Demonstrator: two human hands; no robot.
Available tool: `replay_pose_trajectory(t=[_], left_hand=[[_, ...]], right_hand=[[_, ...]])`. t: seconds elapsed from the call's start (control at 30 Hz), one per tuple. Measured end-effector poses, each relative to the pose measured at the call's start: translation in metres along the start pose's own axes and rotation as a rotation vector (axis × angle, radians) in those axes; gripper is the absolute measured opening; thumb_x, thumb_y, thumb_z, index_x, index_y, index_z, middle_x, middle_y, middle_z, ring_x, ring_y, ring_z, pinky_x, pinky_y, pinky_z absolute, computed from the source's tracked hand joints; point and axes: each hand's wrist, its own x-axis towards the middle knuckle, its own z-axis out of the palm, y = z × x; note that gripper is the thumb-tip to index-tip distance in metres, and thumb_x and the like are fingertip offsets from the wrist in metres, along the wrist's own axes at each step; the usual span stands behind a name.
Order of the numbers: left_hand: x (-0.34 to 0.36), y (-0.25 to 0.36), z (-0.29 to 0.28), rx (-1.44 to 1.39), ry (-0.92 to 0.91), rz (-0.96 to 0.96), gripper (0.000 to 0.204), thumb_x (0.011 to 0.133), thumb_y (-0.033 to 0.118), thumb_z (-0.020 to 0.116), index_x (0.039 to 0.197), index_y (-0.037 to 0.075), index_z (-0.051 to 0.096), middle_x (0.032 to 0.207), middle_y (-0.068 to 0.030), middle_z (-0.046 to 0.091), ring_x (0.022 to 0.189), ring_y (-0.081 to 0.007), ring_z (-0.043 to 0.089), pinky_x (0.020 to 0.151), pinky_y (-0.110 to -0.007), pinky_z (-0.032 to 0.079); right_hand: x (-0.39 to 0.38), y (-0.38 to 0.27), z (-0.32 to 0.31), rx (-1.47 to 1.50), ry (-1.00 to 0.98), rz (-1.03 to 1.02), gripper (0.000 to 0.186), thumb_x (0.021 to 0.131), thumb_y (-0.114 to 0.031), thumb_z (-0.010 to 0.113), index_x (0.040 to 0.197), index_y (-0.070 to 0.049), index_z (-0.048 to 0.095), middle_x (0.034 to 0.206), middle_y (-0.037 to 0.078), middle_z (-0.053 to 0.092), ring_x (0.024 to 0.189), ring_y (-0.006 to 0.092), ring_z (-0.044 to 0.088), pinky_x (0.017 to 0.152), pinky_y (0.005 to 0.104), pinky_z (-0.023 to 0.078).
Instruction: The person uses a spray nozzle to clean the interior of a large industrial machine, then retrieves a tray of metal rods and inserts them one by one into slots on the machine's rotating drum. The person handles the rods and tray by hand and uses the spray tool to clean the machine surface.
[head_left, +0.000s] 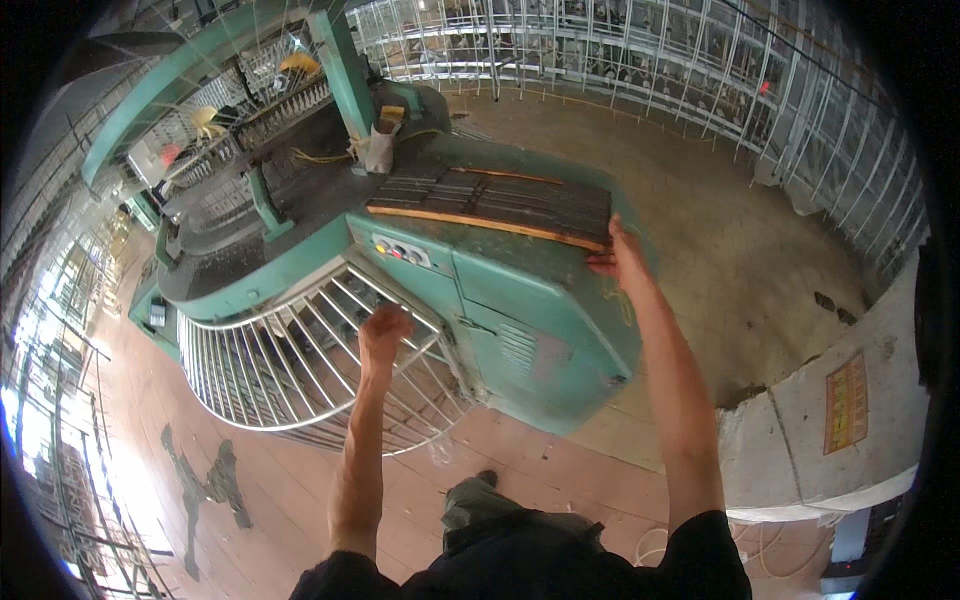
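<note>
Grasping the dark board (490, 203) is the right hand (622, 258); the left hand's (384, 330) grip I cannot tell.

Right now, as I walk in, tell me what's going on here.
A person is working bare-handed at a green machine. The right hand is at the right end of a dark, lined board with orange edges, which lies on top of the machine's cabinet. The left hand is loosely curled over the curved metal-bar guard, below the small control panel; whether it touches the guard is hard to tell.
</note>
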Motion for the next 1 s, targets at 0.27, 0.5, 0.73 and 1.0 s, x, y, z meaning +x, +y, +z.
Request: replay_pose_trajectory(t=[0.27, 0.5, 0.73, 1.0], left_hand=[[0.152, 0.030, -0.023, -0.076, 0.089, -0.167, 0.044, 0.096, 0.021, 0.067, 0.129, -0.004, 0.056, 0.104, -0.0154, 0.071, 0.085, -0.0233, 0.072, 0.074, -0.031, 0.057], [0.159, -0.002, -0.015, -0.430, -0.107, -0.315, 0.030, 0.101, 0.022, 0.059, 0.120, -0.001, 0.055, 0.109, -0.0179, 0.068, 0.098, -0.0302, 0.070, 0.083, -0.038, 0.060], [0.164, -0.020, -0.014, -0.561, -0.270, -0.375, 0.025, 0.100, 0.020, 0.059, 0.115, 0.000, 0.057, 0.115, -0.0216, 0.065, 0.105, -0.0330, 0.067, 0.092, -0.041, 0.059], [0.201, -0.015, -0.024, -0.676, -0.013, -0.334, 0.051, 0.100, 0.029, 0.059, 0.128, -0.011, 0.044, 0.132, -0.0315, 0.051, 0.118, -0.0454, 0.058, 0.106, -0.054, 0.050]], right_hand=[[0.039, 0.004, 0.037, -0.172, 0.439, 0.014, 0.062, 0.101, -0.059, 0.048, 0.102, 0.002, 0.060, 0.076, 0.011, 0.055, 0.061, 0.0230, 0.053, 0.047, 0.0406, 0.044], [-0.022, 0.029, 0.056, -0.013, 0.569, -0.152, 0.068, 0.102, -0.057, 0.048, 0.079, 0.005, 0.061, 0.071, 0.015, 0.060, 0.055, 0.0244, 0.054, 0.048, 0.0402, 0.043], [-0.078, 0.057, 0.052, -0.111, 0.679, -0.091, 0.071, 0.102, -0.059, 0.046, 0.075, 0.004, 0.061, 0.066, 0.015, 0.056, 0.061, 0.0220, 0.051, 0.058, 0.0433, 0.045], [-0.151, 0.068, 0.041, 0.172, 0.803, -0.094, 0.058, 0.104, -0.052, 0.048, 0.099, 0.003, 0.065, 0.076, 0.001, 0.055, 0.069, 0.0131, 0.043, 0.061, 0.0319, 0.040]])
